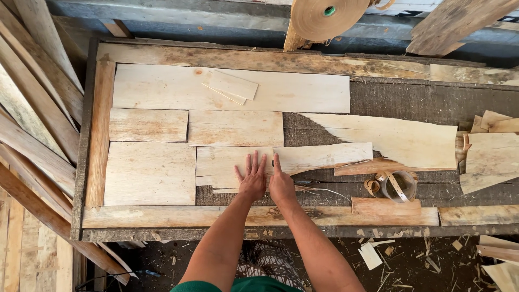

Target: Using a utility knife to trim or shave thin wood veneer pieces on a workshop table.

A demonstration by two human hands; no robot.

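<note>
Thin pale wood veneer sheets lie side by side on a dark workbench (411, 103). My left hand (252, 177) rests flat, fingers spread, on a veneer sheet (221, 165) in the lower middle row. Right beside it, my right hand (281, 183) presses with fingers together on a long, torn veneer strip (324, 157) where it meets that sheet. The two hands touch at the seam. Neither hand holds anything.
More veneer pieces fill the left part of the bench, with a small loose piece (232, 85) on the top sheet. A small can with tape strips (399, 185) stands right of my hands. A brown tape roll (324, 16) hangs above. Planks lean at the left (32, 124); scraps litter the floor.
</note>
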